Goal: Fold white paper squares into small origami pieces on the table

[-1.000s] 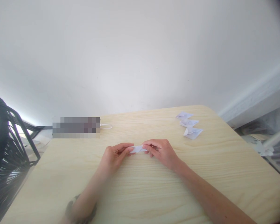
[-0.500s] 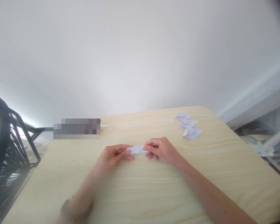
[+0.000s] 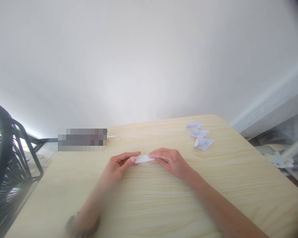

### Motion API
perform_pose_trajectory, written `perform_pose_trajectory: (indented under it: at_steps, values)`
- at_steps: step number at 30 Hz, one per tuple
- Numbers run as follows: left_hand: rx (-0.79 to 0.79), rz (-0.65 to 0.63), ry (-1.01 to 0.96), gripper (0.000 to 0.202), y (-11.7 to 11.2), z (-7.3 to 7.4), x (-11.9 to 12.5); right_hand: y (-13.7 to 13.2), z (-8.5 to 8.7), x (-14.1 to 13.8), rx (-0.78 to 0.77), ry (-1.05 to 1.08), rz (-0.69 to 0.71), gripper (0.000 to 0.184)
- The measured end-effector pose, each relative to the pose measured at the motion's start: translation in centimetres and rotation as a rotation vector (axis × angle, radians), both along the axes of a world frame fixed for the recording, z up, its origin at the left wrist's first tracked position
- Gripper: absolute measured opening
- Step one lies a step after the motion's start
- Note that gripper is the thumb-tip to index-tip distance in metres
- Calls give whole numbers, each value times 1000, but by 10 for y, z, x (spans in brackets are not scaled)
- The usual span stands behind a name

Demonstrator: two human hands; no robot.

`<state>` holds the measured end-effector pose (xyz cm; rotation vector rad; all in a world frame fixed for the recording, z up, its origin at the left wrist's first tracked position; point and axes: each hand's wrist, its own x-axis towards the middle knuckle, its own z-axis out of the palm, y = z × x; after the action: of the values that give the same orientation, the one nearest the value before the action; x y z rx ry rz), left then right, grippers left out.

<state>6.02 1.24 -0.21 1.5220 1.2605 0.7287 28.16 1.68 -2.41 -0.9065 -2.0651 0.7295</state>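
Observation:
A narrow strip of folded white paper point(image 3: 143, 159) lies between my two hands, low over the middle of the table or resting on it. My left hand point(image 3: 121, 163) is closed on its left end, thumb on the front and fingers behind. At the right end, my right hand point(image 3: 169, 159) has its fingertips over the top edge and its thumb tucked below, closed on the paper. Its other fingers are mostly hidden. Farther back on the right lie three folded white paper pieces point(image 3: 204, 143), pointed in shape and close together in a row.
The wooden table point(image 3: 139, 205) meets a white wall point(image 3: 149, 66) at the back. A pixelated dark item point(image 3: 81, 140) with a pale loop point(image 3: 113, 138) sits at the back left. Beside the left edge stands a dark woven chair point(image 3: 5, 165).
My right hand has shifted from pinching the paper's right end to laying its fingers over the top edge. The diagonal fold line seen before no longer shows. The three pieces stay put.

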Motion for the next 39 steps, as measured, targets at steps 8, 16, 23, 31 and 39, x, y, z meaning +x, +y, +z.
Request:
perform_pose_trajectory:
  at_steps: [8,16,23,31,39]
  values:
    - [474,-100,303,15,-1,-10,10,0,0,4,150,-228,38,34]
    - [631,-174,467,21,1,-14,6,0,0,-3,195,-324,-71,22]
    - [639,-225,632,22,2,-11,8,-2,-2,-7,158,-369,-154,17]
    - [605,-209,645,23,1,-14,6,-2,-4,-9,141,-352,-199,16]
    - [611,-143,628,28,-1,-15,5,-3,-5,-11,102,-356,-242,17]
